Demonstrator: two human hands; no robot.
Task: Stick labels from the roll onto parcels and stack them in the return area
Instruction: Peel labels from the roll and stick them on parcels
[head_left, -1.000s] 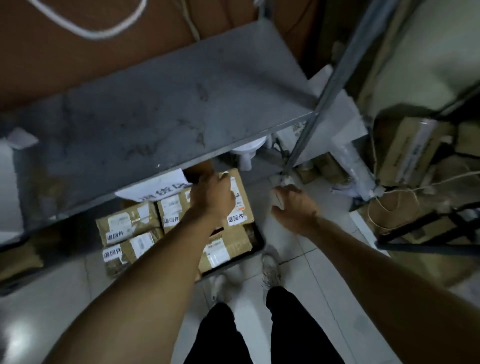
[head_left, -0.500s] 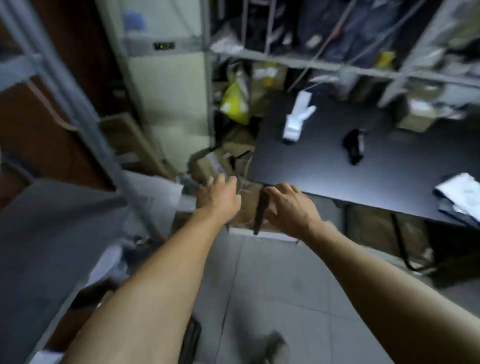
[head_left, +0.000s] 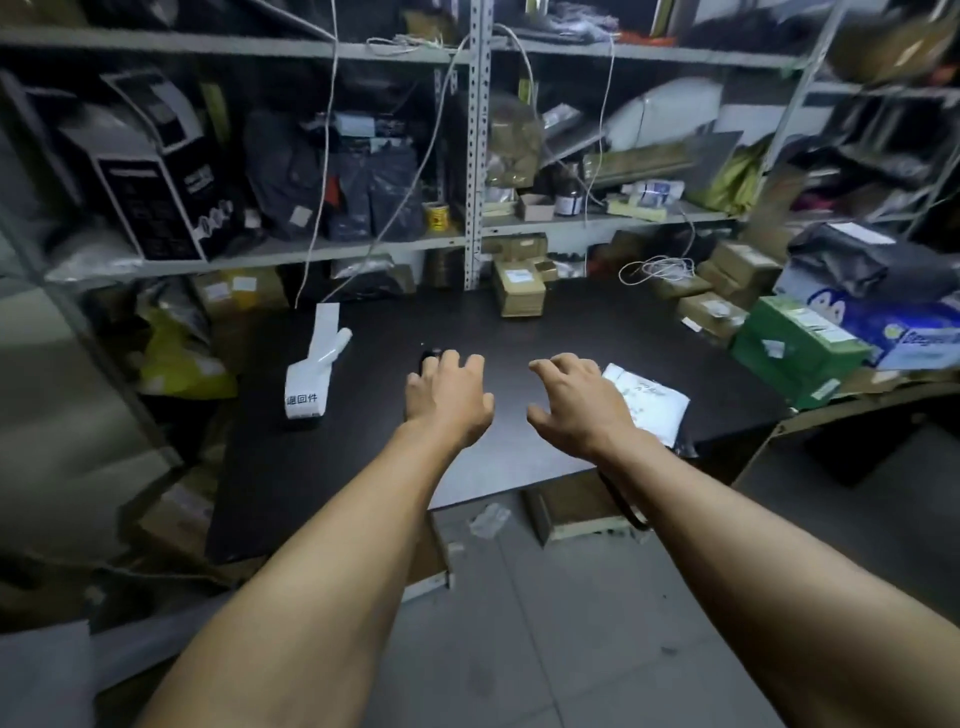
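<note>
Both arms reached forward over the black table (head_left: 519, 332). Left hand (head_left: 449, 397) and right hand (head_left: 576, 402) were side by side but apart, palms down, fingers loosely spread and slightly bent; neither held anything. The left fingertips were at a small dark object (head_left: 430, 357), mostly hidden, so contact could not be confirmed. The right hand hovered just left of a white mailer bag (head_left: 649, 400) lying flat near the table's front right edge.

Label roll (head_left: 307, 387) sat on the left part of the table, well apart from both hands, with a strip of white backing paper (head_left: 324, 325) trailing away from it toward the shelves. Small cardboard parcels (head_left: 518, 291) stood at the back of the table; more brown boxes (head_left: 711, 312) and a green box (head_left: 795, 348) were at the right.
</note>
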